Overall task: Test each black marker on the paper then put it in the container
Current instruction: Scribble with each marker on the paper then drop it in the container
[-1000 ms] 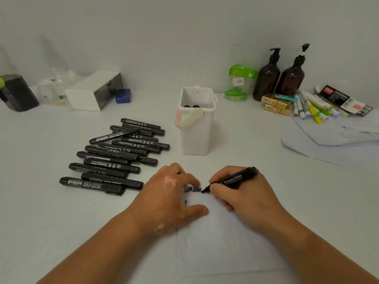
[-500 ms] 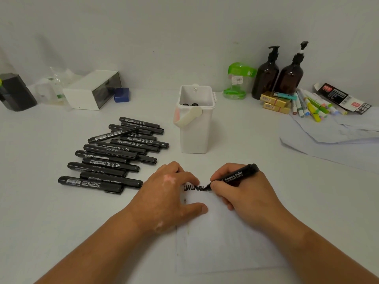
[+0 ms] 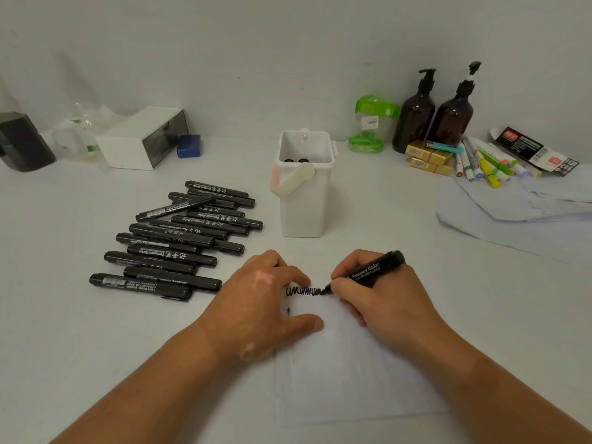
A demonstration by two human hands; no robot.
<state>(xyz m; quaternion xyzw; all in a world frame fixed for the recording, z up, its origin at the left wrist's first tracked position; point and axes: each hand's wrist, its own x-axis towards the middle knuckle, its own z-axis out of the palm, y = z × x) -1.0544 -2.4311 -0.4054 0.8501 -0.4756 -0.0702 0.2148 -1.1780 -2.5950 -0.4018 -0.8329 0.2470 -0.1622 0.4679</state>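
Observation:
My right hand [image 3: 381,296] grips an uncapped black marker [image 3: 373,270], its tip touching the white paper [image 3: 346,373] at the end of a black scribble [image 3: 303,291]. My left hand [image 3: 266,302] lies flat on the paper's left edge, fingers spread, pinning it down. Whether it hides the cap I cannot tell. Several capped black markers [image 3: 173,238] lie in a pile to the left. Behind the paper stands a white container [image 3: 304,213] with a handle; two marker ends show inside it.
At the back left are a white box [image 3: 144,139], a blue block [image 3: 189,145] and a black object [image 3: 22,142]. At the back right stand two brown pump bottles [image 3: 435,116], a green jar [image 3: 371,126], gold boxes, coloured pens [image 3: 487,165] and loose paper sheets [image 3: 525,216].
The scribble has grown to the right as my right hand drew the marker tip along the paper. My left hand has stayed in place.

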